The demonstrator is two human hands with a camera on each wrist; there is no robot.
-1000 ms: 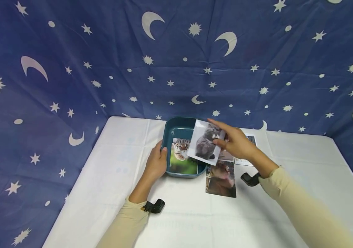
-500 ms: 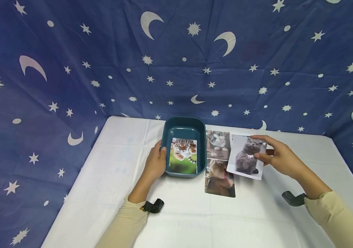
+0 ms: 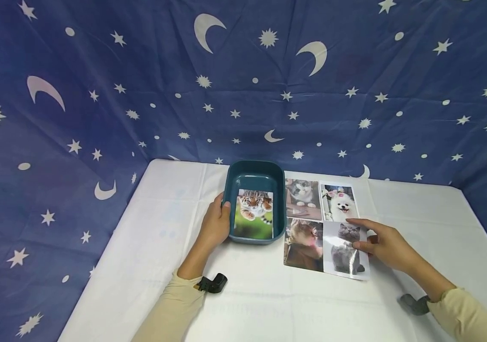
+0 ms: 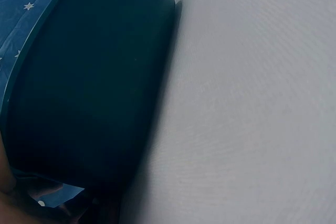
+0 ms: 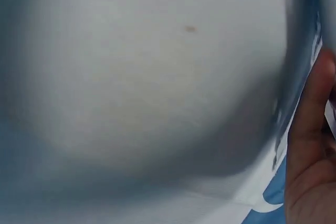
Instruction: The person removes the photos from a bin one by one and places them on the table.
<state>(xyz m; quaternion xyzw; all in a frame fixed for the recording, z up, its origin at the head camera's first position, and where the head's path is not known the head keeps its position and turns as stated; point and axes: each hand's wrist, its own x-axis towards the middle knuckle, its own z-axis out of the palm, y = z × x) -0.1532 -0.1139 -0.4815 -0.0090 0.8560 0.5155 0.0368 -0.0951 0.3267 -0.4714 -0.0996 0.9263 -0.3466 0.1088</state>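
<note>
My left hand (image 3: 216, 221) grips the left side of a dark teal plastic bin (image 3: 255, 241), its thumb at the rim; in the left wrist view the bin's outer wall (image 4: 94, 77) fills much of the frame. A tiger cub picture card (image 3: 253, 214) lies in the bin. To the right, my right hand (image 3: 386, 243) pinches the right edge of a grey cat picture card (image 3: 345, 254), thumb on top. This card is low at the table, beside a brown, glare-covered picture card (image 3: 304, 244) and below a white dog picture card (image 3: 340, 204).
A grey-and-white cat picture card (image 3: 302, 197) lies directly right of the bin. The white-covered table (image 3: 252, 304) runs back to a blue curtain (image 3: 243, 95) with moons and stars. Both wrists wear black cameras.
My right hand has carried the grey cat card from over the bin to the right, then down toward me, uncovering the white dog card. The left hand stays on the bin.
</note>
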